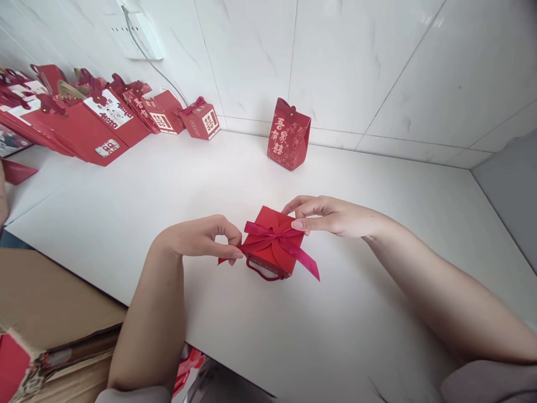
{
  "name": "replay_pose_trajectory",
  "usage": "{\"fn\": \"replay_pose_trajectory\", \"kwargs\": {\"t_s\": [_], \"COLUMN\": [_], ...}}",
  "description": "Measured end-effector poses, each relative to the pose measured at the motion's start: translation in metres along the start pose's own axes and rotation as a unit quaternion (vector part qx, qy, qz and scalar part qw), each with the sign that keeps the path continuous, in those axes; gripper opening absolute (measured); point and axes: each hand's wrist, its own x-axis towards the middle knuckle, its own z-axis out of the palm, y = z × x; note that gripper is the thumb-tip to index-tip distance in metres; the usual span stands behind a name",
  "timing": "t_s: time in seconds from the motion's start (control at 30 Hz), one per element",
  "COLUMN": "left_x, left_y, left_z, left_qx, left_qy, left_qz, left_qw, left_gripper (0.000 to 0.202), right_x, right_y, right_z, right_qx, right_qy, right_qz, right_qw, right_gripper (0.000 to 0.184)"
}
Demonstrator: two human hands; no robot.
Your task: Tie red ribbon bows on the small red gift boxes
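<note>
Supporting surface: a wide, smooth white surface [356, 313] meeting a pale marbled tile wall [344, 67]; the work sits in its middle, in front of the person.
Left hand: bare left hand [205, 238], reaching in from the left, its wrist sharply bent, its fingers just beside the box's left edge.
Right hand: bare right hand [327, 217], coming in from the right, its fingers at the box's far right corner; of the two hands, this one is closer to the box itself.
Box between the hands: small, bright red, roughly square cardboard box with curved overlapping top flaps [282, 257], resting on the surface, top upward, turned slightly askew; no side is clearly longer.
Bow across the top: glossy crimson satin ribbon [276, 237], knotted near the centre and stretched mainly left to right, so its line runs from one hand to the other; one loose tail slants over the near right edge.
Left fingers: thumb and forefinger pinched together on the ribbon's left tail, whose tip pokes out beyond them.
Right fingers: thumb over the bow's right end, forefinger at the box's corner; whether they grip ribbon or cardboard, I cannot tell.
Cord: thin, dark red twisted cord [264, 276], looping from the box's near side, toward the person.
</note>
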Motion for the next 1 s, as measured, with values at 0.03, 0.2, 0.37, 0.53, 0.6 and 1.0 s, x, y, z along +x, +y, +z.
{"fn": "replay_pose_trajectory", "kwargs": {"t_s": [0.03, 0.2, 0.37, 0.53, 0.6, 1.0], "left_x": [0.0, -0.004, -0.014, 0.009, 0.023, 0.045], "left_y": [-0.001, -0.005, -0.004, 0.013, 0.02, 0.022], "left_z": [0.0, -0.002, -0.007, 0.017, 0.031, 0.051], "left_qx": [0.0, 0.019, 0.041, 0.093, 0.109, 0.068], "left_qy": [-0.001, 0.008, 0.039, 0.374, 0.354, 0.316], "left_qz": [-0.009, -0.043, -0.027, 0.102, 0.121, 0.092], "left_qw": [1.0, 0.999, 0.998, 0.917, 0.921, 0.942], "left_gripper": [0.032, 0.025, 0.023, 0.019, 0.016, 0.007], "right_x": [0.001, 0.001, 0.001, 0.002, 0.002, 0.003], "right_y": [0.001, 0.004, 0.003, 0.004, 0.004, 0.006], "right_z": [0.0, 0.001, 0.002, 0.005, 0.005, 0.007], "right_qx": [0.008, 0.049, 0.061, 0.059, 0.055, 0.059], "right_qy": [0.001, 0.012, 0.014, 0.003, -0.002, 0.015], "right_qz": [0.0, -0.009, -0.015, -0.016, -0.025, -0.014], "right_qw": [1.0, 0.999, 0.998, 0.998, 0.998, 0.998], "right_gripper": [0.034, 0.034, 0.035, 0.031, 0.028, 0.036]}}
